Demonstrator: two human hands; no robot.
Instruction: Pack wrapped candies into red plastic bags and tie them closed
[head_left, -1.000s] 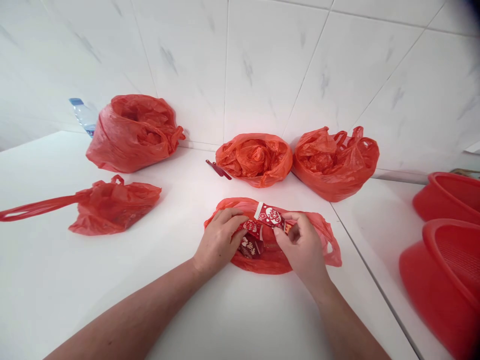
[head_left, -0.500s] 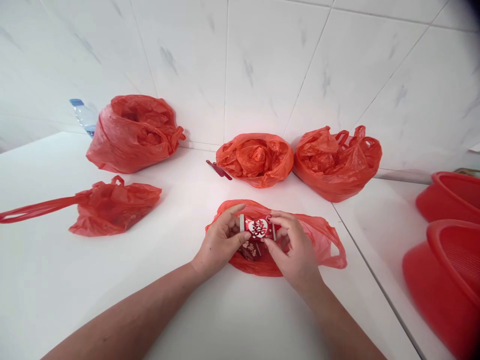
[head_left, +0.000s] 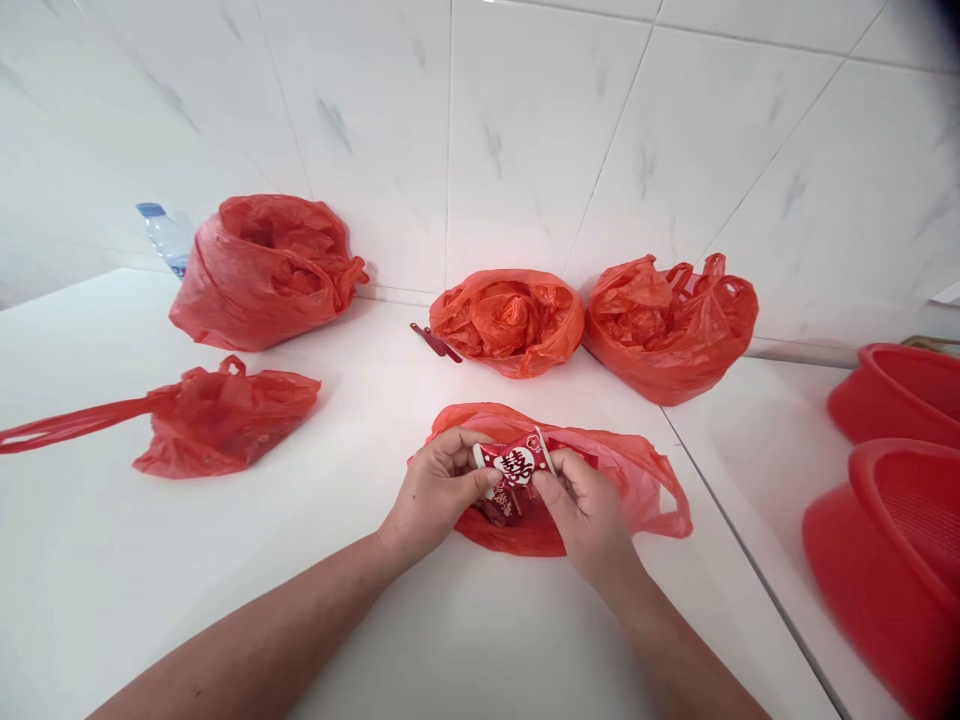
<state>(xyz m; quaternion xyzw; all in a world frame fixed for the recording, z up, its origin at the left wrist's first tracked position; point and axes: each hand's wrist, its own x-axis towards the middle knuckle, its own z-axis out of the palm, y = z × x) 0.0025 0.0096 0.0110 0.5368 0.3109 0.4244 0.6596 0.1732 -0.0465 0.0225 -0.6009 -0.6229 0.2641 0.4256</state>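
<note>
A small red and white candy packet (head_left: 516,463) is pinched at its two ends, my left hand (head_left: 435,492) on its left end and my right hand (head_left: 583,510) on its right end. Both hands are closed on it. The packet bends slightly upward between them. Under the hands lies a flat red plastic bag (head_left: 637,480) on the white countertop (head_left: 360,420), with more dark red packets (head_left: 501,505) showing in its mouth.
Two bulging red bags (head_left: 508,320) (head_left: 669,322) stand at the back wall, a larger red bag (head_left: 262,270) at back left before a water bottle (head_left: 161,232). A flat tied bag (head_left: 225,418) lies left. Red basins (head_left: 892,395) (head_left: 892,560) sit right. A red clip (head_left: 435,342) lies near the wall.
My right hand brought the packet from a tilt to level, my left hand took its other end, and both hands dropped slightly closer to the bag and bent the packet.
</note>
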